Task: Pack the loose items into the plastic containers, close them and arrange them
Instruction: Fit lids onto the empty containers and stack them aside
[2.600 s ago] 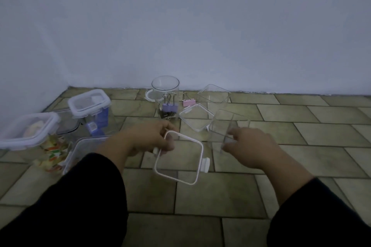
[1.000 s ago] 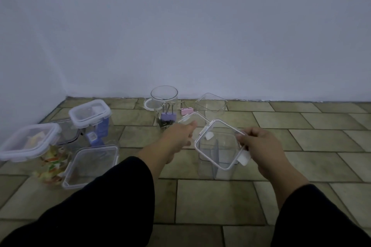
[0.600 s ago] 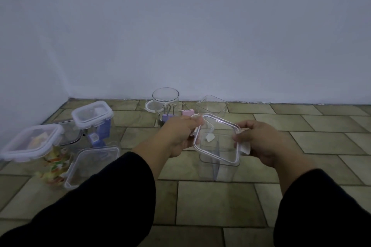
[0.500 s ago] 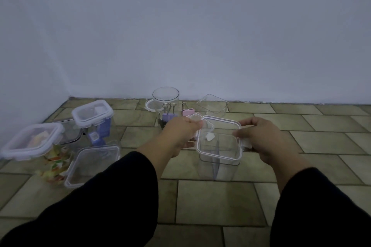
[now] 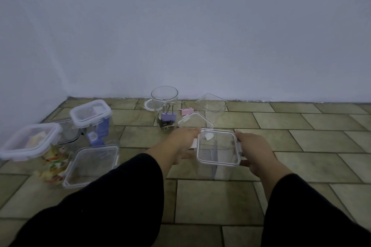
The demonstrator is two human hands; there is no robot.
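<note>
Ok, far left on the floor (image 5: 210, 202): scrap-filled tub (image 5: 30, 140), blue-piece tub (image 5: 90, 113) and flat box (image 5: 92, 163), all lidded. Round jar (image 5: 164, 98) stands open by the wall, purple clip (image 5: 169, 116) at it, pink clip (image 5: 187, 111) just beside on the tiles. Spare lid (image 5: 197, 119) and open square tub (image 5: 211, 105) are behind the work.

Left hand (image 5: 180, 144) grips the left side of the clear container (image 5: 220, 172), fingers curled at the white left flap (image 5: 194, 143). Top lid (image 5: 218, 147) sits flat on the rim. Right hand (image 5: 255, 146) grips the right side the same way; its flap is mostly hidden.

Key geometry: container stands upright on the floor directly between the hands, long axis vertical, one latch side facing each palm. Neither hand is nearer. Left flap looks sprung out, so likely unlatched. Next move probably needs both flaps pushed in and down together. Uneven force could tip the tall body.
</note>
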